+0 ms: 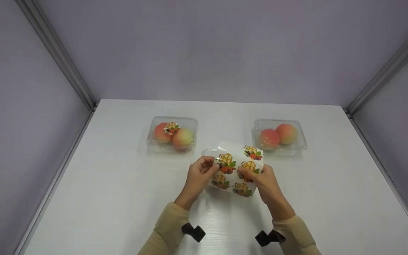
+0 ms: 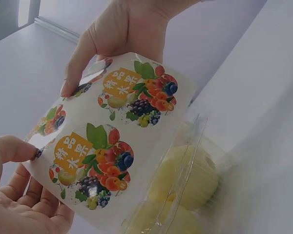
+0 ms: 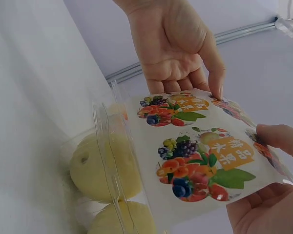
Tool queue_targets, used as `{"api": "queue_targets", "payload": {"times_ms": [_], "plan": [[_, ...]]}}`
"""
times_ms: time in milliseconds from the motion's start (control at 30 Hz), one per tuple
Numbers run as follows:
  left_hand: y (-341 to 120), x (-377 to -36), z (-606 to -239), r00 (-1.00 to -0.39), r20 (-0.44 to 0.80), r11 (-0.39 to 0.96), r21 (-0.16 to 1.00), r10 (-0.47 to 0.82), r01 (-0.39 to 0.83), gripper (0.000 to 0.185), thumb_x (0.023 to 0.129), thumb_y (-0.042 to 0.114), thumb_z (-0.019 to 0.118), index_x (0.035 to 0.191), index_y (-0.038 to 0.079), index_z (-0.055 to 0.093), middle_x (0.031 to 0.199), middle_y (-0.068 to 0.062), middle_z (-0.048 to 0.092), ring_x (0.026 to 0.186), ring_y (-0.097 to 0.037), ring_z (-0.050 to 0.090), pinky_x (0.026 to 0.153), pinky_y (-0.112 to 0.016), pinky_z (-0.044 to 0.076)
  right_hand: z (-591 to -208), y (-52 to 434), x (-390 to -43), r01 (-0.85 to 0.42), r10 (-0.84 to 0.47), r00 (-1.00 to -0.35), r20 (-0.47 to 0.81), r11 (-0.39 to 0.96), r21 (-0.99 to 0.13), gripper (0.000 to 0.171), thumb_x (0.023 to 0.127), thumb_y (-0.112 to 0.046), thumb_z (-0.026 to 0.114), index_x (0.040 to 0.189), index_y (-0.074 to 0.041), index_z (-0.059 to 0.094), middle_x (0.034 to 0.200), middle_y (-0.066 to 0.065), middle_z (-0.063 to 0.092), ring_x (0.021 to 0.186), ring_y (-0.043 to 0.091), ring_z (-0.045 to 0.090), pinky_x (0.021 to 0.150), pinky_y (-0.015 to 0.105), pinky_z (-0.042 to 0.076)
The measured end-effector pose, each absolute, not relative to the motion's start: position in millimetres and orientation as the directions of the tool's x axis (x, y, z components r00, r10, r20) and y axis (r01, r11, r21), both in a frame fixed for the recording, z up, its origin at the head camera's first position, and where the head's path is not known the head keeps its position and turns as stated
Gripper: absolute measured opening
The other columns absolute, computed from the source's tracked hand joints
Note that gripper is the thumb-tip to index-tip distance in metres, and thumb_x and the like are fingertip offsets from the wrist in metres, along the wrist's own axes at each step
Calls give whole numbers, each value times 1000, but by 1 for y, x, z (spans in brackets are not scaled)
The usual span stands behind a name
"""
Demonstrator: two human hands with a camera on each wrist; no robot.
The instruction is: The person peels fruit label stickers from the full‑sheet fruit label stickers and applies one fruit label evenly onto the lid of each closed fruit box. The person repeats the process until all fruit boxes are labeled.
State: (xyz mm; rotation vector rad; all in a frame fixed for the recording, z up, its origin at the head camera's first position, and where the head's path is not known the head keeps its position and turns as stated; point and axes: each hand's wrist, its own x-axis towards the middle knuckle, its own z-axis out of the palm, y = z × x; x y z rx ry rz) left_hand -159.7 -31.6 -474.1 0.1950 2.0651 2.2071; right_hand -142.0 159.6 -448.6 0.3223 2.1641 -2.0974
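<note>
Fingers of our left hand (image 1: pixel 199 174) and right hand (image 1: pixel 262 180) are pinching a sticker sheet (image 1: pixel 237 169) by its side edges, thumbs on top, holding it above the white table (image 1: pixel 101 191). Beyond it, two clear boxes of peaches are sitting: the left box (image 1: pixel 173 134) is bearing a sticker, the right box (image 1: pixel 279 136) is plain.

The sticker sheet (image 1: pixel 236 170) hid the fingers of both hands behind it. In the wrist views, the picture edges cut off a clear box (image 3: pixel 107 165) beside the sheet, and the pale fruit inside it looked blurred.
</note>
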Motion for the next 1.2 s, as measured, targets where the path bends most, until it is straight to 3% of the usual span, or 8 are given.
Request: {"api": "queue_targets", "payload": {"times_ms": [267,467,867,1200], "plan": [[-31,-157,-474,-990,75,-9,997,116,74,27,91,12,65,109,-6,58,99,-19,64,82,-2,58,75,-16,50,-450,159,-142,239,92,-967,-236,23,-971,33,84,-7,69,114,6,62,84,-5,72,80,11,66,78,26,53],[-30,-154,-474,-984,172,58,983,50,174,27,89,15,69,109,-1,61,102,-18,65,89,-9,60,84,-21,52,-450,159,-141,227,97,-969,-226,6,-974,31,84,-6,69,112,5,63,85,-4,72,81,11,66,78,26,53],[-29,-153,-470,-891,453,283,857,-16,430,23,87,15,70,108,7,66,95,-7,66,88,-17,64,82,-32,53,-451,155,-139,235,90,-969,-231,26,-972,28,83,-7,70,109,4,64,83,-2,72,78,13,67,78,31,54],[-28,-154,-472,-875,483,317,830,2,459,27,88,16,70,114,7,66,100,-8,66,91,-18,64,83,-33,53,-452,154,-140,238,93,-968,-235,25,-971,29,83,-8,71,109,3,64,84,-2,71,78,12,67,74,28,55]]}}
